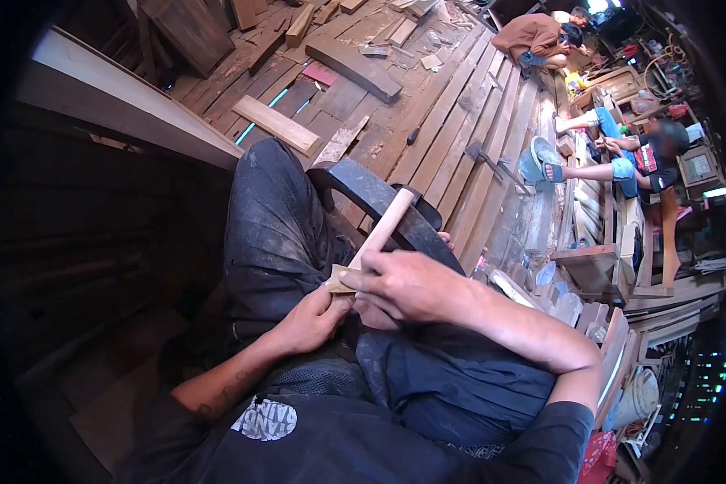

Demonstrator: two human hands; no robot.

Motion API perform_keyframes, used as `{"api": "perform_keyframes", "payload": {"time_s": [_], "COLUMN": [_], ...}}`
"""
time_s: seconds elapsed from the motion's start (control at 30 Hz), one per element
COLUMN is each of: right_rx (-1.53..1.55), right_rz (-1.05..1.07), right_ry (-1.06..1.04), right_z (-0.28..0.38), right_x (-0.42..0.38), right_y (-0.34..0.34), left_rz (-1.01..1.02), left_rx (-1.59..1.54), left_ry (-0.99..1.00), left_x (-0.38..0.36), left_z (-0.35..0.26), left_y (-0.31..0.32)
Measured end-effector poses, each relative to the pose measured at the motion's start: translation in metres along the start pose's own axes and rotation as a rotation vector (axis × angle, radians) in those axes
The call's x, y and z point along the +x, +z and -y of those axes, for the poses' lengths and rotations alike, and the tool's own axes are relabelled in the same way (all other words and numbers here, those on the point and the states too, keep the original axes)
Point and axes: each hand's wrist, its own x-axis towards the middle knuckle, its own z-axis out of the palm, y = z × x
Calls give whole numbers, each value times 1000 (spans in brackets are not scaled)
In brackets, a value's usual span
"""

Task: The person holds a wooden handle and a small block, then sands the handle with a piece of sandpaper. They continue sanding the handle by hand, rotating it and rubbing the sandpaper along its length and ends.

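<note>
A pale, round wooden stick slants up and away from my lap, its far end free. My left hand is closed around the near end, which the fingers hide. Around the stick, just above that hand, is a small tan piece of sandpaper. My right hand is closed, with thumb and fingers pinching the sandpaper against the wood. Beyond both hands, a dark curved beam passes behind the stick, close to my knee.
Loose boards and a thick curved plank lie on the slatted floor ahead. A hammer-like tool rests farther right, near a bucket. One person sits at the right; others crouch at the back. A pale beam stands left.
</note>
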Motion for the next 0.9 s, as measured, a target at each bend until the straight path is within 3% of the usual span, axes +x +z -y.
{"api": "perform_keyframes", "payload": {"time_s": [0.07,0.13,0.2,0.27,0.3,0.4,0.47,0.53,0.6,0.73,0.83,0.9], "right_rx": [-289,-555,-692,-625,-510,-222,-325,-513,-485,-30,-204,-365], "right_rz": [-128,-255,-233,-272,-261,-112,-216,-340,-269,-123,-151,-329], "right_ry": [-22,165,253,151,-8,-145,-93,122,261,-171,-23,146], "right_z": [-15,-48,-56,-42,-27,-11,-44,-56,-48,-9,-31,-71], "right_x": [-1,-5,-9,-3,-1,1,-1,-8,-9,1,-4,-15], "right_y": [-24,-35,-36,-5,-3,-11,-23,-45,-42,-7,-31,-32], "left_rz": [17,22,40,62,69,60,54,49,17,50,35,30], "left_rx": [-61,-100,-124,-141,-150,-139,-127,-123,-138,-200,-229,-208], "left_ry": [-26,-22,-30,-20,-14,-25,-21,7,23,-29,-1,14], "left_x": [-1,-1,-2,1,2,0,-4,-4,-5,-3,-6,-5], "left_z": [-2,-7,-11,-11,-5,-4,-8,-15,-18,-3,-14,-14], "left_y": [-2,-5,-6,-7,-7,-4,-5,-7,-2,1,1,2]}}
